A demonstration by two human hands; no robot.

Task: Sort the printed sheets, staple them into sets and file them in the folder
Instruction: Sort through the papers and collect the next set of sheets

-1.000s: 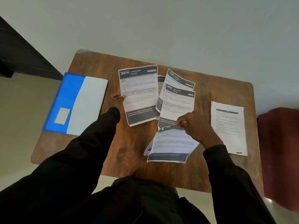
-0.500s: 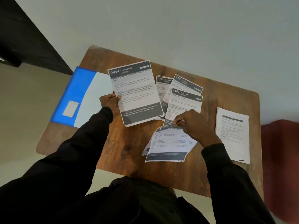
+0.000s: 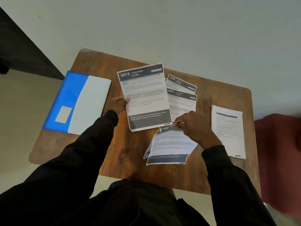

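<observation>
My left hand (image 3: 119, 103) pinches the left edge of a printed sheet headed 3414 (image 3: 145, 98) and holds it lifted over the wooden table (image 3: 114, 154). My right hand (image 3: 190, 126) grips the top of a small bunch of sheets (image 3: 169, 147) near the table's front. Partly under the lifted sheet lie the sheets headed 1426 (image 3: 181, 83) and 2659 (image 3: 182, 103). One white printed sheet (image 3: 228, 131) lies alone at the right. A blue and white folder (image 3: 78, 101) lies shut on the table's left end. No stapler is in view.
The table stands against a pale wall. A dark piece of furniture (image 3: 24, 51) is at the far left and a dark red seat (image 3: 280, 157) at the right. Bare wood shows in front of the folder.
My left hand has lifted the 3414 sheet off the table and brought it nearer, so it now covers more of the spread sheets. My right hand keeps its grip on the bunch.
</observation>
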